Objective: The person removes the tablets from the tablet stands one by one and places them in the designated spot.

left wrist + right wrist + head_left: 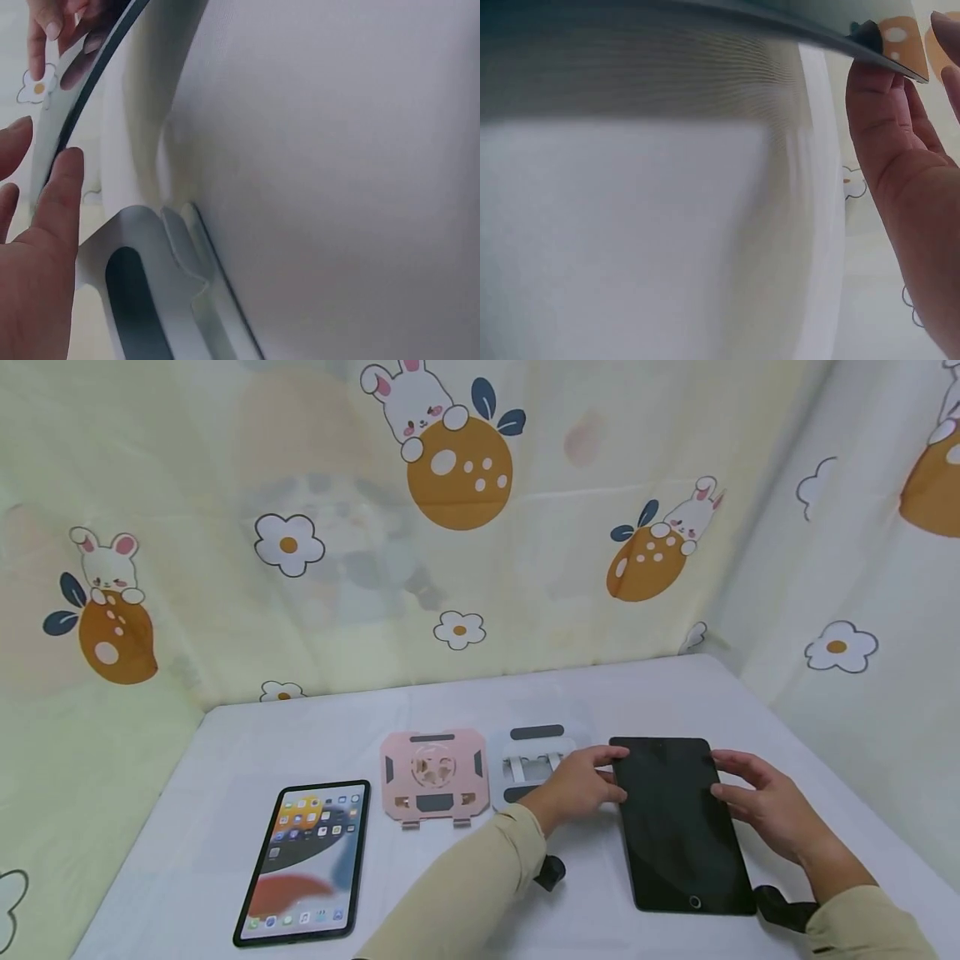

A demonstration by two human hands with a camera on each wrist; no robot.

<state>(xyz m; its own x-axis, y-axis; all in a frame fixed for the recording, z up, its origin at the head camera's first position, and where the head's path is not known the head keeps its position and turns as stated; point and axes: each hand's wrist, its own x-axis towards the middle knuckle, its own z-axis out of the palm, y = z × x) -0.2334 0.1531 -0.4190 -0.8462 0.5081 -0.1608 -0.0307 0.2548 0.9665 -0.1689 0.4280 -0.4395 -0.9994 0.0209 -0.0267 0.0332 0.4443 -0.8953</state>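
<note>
A tablet with a dark screen and a round home button (678,835) is tilted up off the white table in front of me at the right. My left hand (581,785) holds its left edge near the upper corner between thumb and fingers. On the opposite edge my right hand (772,806) grips it the same way. In the right wrist view, the tablet's underside (667,45) hangs above the cloth. A pale blue folding stand (536,732) with dark pads lies flat just behind my left hand, which partly covers it.
A second tablet (303,864), its screen lit with app icons, lies at the left. Between it and my left hand is a pink folding stand (435,777). Patterned curtains (562,568) border the back and sides of the table (202,793).
</note>
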